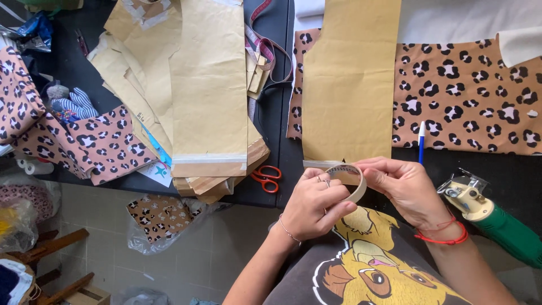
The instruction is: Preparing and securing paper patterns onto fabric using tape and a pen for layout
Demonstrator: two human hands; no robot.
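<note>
A: Biggest stuff?
B: Leopard-print fabric (463, 96) on black table (276, 113), brown paper pattern (347, 85) over it.
A: Hands?
B: Left hand (313, 206) and right hand (403, 189) both pinch the masking tape roll (353, 178) at table edge, just below pattern. Blue pen (421, 144) nearby.

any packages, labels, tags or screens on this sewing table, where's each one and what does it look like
No screens or signs.
Paper tag: under the brown pattern stack at the table's front edge, pale, with a small teal star.
Clear plastic bag: on the floor below, holding leopard-print scraps.
Masking tape roll: between left hand and right hand, beige ring.
</note>
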